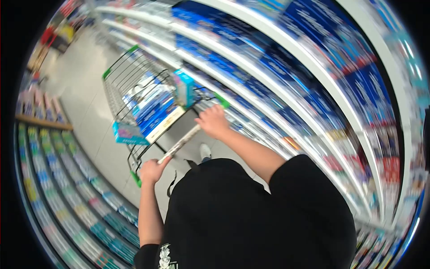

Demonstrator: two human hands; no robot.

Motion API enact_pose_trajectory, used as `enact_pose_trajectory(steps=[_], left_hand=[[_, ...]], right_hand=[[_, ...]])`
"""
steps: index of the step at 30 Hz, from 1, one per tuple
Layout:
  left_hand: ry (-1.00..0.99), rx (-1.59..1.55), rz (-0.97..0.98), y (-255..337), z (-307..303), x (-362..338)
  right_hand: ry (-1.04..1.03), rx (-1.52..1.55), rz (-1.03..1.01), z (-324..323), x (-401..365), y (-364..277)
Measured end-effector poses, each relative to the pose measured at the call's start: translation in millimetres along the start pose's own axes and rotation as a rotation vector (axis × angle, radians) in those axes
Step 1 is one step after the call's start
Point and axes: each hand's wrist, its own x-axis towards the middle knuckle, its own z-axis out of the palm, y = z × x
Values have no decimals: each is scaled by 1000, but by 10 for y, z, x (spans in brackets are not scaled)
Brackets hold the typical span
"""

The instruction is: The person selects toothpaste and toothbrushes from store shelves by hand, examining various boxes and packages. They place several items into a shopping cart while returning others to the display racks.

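Observation:
My left hand (152, 171) is wrapped round the left end of the handle bar (180, 144) of a shopping cart (109, 92). Round the bar's right end, my right hand (212, 121) is closed. The cart has wire sides and green corners. Blue and white packages (154, 114) lie stacked in its basket. A teal box (183, 87) is at the cart's right side, and another teal box (127, 133) is at its left side. Motion blurs the print on the packages.
Tall shelves (251, 58) with blue boxes run along the right. Lower shelves (67, 179) with small packages stand at the left. Grey tiled floor (83, 89) stretches ahead between them. A white shoe (205, 151) shows below the handle. Blurred red and yellow items (58, 36) are far ahead.

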Motion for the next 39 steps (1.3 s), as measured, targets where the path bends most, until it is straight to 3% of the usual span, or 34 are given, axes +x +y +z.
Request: enact_pose_trajectory(steps=[2,3,10,14,27,31,34,39], left_hand=[[-91,-40,-15,27,-10,-5],[-135,-63,-34,52,18,-19],[-60,-4,-8,171,313,-408],[-1,15,10,262,463,-773],[167,35,62,347,1032,-1605],[201,79,68,337,1212,-1791],[254,87,89,301,1414,-1864],[325,88,93,298,1724,-1953]], right_hand=[[-140,38,53,-127,-35,2],[-94,57,53,-74,-94,37],[-108,-7,80,-155,-549,48],[-274,-64,132,-320,-838,-32],[-176,-77,58,-350,-1778,2],[-39,293,11,-480,-2066,104],[247,98,-112,-755,-2108,575],[583,-322,28,-2322,-2183,1464]])
